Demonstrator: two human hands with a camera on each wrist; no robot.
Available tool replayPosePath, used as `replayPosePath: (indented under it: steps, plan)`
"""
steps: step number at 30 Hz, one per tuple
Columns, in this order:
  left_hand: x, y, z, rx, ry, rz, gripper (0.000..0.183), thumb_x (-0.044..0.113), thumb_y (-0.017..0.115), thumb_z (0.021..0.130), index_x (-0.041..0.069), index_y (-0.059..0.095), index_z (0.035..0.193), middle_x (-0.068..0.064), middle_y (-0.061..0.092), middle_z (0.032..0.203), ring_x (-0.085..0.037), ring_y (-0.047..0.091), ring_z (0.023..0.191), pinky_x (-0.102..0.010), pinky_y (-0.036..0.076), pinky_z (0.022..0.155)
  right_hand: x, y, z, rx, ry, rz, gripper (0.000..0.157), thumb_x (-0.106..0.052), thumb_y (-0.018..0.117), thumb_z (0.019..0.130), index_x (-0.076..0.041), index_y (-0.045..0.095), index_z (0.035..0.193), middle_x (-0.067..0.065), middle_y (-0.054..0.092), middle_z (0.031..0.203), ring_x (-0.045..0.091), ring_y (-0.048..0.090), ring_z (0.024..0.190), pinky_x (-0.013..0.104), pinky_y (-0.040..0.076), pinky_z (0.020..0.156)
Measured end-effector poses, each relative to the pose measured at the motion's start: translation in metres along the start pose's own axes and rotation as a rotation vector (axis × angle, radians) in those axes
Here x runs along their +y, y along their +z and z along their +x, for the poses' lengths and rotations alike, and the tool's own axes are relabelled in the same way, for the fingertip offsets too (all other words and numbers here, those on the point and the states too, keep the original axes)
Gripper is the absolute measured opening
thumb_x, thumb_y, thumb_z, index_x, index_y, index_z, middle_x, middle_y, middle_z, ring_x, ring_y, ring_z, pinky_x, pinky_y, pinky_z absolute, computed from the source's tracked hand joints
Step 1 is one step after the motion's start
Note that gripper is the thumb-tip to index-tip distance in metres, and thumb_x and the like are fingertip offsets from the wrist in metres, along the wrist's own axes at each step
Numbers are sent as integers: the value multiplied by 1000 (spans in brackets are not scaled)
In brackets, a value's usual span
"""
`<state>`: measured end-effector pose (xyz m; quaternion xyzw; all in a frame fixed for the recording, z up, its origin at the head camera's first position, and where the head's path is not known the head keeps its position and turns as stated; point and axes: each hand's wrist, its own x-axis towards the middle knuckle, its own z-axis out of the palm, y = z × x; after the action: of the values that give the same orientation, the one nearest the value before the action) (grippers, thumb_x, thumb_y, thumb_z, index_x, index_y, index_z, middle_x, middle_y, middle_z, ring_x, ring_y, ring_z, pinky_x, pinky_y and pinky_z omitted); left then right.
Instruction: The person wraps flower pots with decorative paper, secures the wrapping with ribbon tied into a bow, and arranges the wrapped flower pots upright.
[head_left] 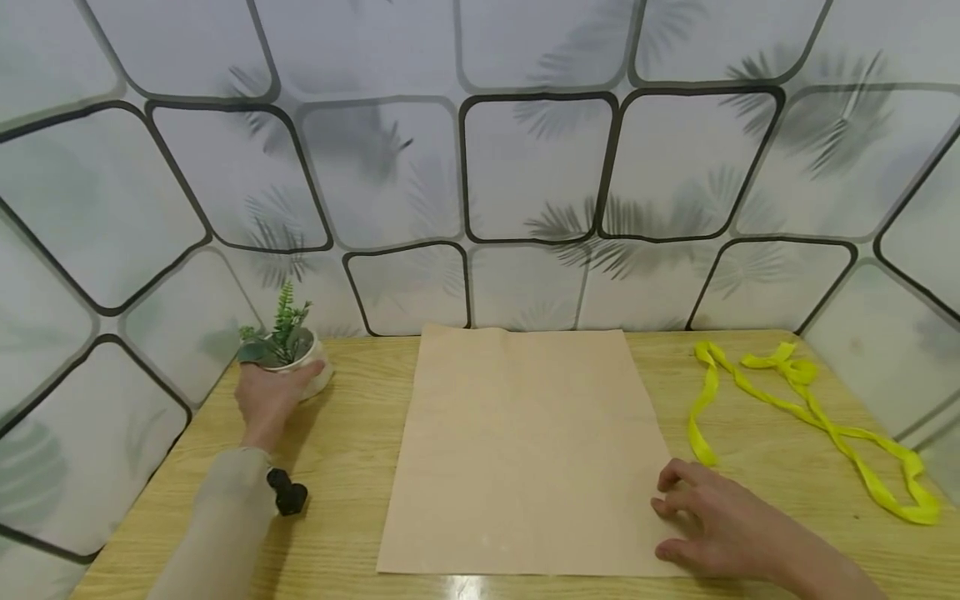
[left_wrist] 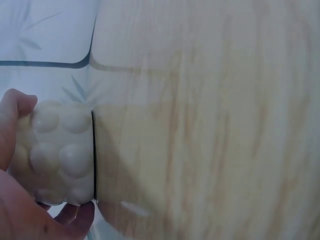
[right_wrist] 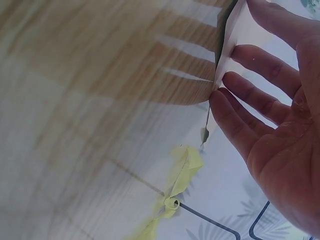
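While the left hand [head_left: 270, 400] is gripping a white potted plant [head_left: 318, 379] at the far left of the counter [head_left: 345, 467], its fingers and thumb are curving round the outside of the pot. Rounded bumps are covering the pot's wall, and green leaves [head_left: 285, 325] are rising above its rim. In the left wrist view the base is showing close against the wood-grained surface. A pale sleeve [head_left: 232, 492] is covering the left forearm, and a black device [head_left: 288, 492] is sitting at the wrist.

Off to the other side, the right hand [head_left: 720, 525] is resting at the near right edge of a large beige paper sheet [head_left: 525, 450], its fingers loosely bent and spread, their tips touching the paper without closing round it. The sheet is lying flat across the middle of the counter, its far edge reaching the wall covering [head_left: 536, 167], which is displaying rounded outlines and grey leaf shapes. Right of the sheet, a yellow ribbon [head_left: 832, 425] is lying in loose loops, well apart from the plant.
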<state>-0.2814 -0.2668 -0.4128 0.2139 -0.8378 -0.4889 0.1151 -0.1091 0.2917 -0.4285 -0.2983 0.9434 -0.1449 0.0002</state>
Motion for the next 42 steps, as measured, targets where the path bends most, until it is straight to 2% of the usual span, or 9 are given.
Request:
replayPosePath:
  steps: [5,9,15,18,23,30,33,39,42]
  plan:
    - [-1,-4,0,7,18,13,109,54,81,82,9,21,162,-21,35,162,-42,36,147,-57,34,120,-1,1,-1,8,0,-5,37,-58,80,83,-25,79,98,-12,57,110,2,56,92,28,55,74]
    - [2,-7,-2,2,61,34,108,57,80,81,7,24,160,-22,38,159,-43,39,145,-59,36,118,-1,0,0,-21,22,16,37,-59,79,83,-26,79,99,-12,56,111,1,55,93,28,54,74]
    - [13,-5,-10,-27,114,13,120,59,81,79,10,10,162,-23,30,163,-43,35,147,-59,35,118,0,-1,-1,-39,35,37,35,-61,77,84,-29,78,99,-12,56,112,0,54,92,27,54,74]
    - [17,-1,-17,-40,139,-32,119,57,84,78,14,9,161,-22,31,162,-40,38,146,-57,38,117,0,-1,-1,-35,34,43,36,-60,77,84,-28,78,99,-12,56,112,-1,54,92,27,54,73]
    - [24,8,-29,-98,204,-88,112,51,86,78,11,17,157,-19,39,156,-32,45,140,-51,43,113,0,-1,-1,-41,39,51,37,-60,77,84,-27,78,100,-12,55,112,-1,54,91,27,54,73]
    - [32,21,-47,-167,344,-130,102,32,90,79,10,25,155,-15,45,152,-26,48,139,-47,44,112,0,-1,-1,-13,25,38,32,-58,78,84,-29,77,98,-12,55,111,-1,54,91,28,53,73]
    - [35,26,-57,-205,370,-126,101,28,91,79,10,27,155,-14,47,150,-26,49,136,-46,46,108,-1,0,-1,-13,24,31,33,-58,78,84,-28,77,98,-12,55,111,0,55,91,28,54,73]
    - [43,39,-75,-274,413,-112,97,29,91,78,13,31,153,-10,52,143,-22,54,128,-29,50,94,-1,0,-2,-21,35,17,35,-60,77,84,-28,78,98,-12,56,112,0,55,91,28,54,73]
    - [47,47,-83,-299,426,-112,95,29,92,77,12,33,151,-11,55,140,-23,56,125,-32,52,93,-1,0,-2,-40,53,13,38,-63,76,83,-28,78,100,-13,56,113,1,56,93,28,55,74]
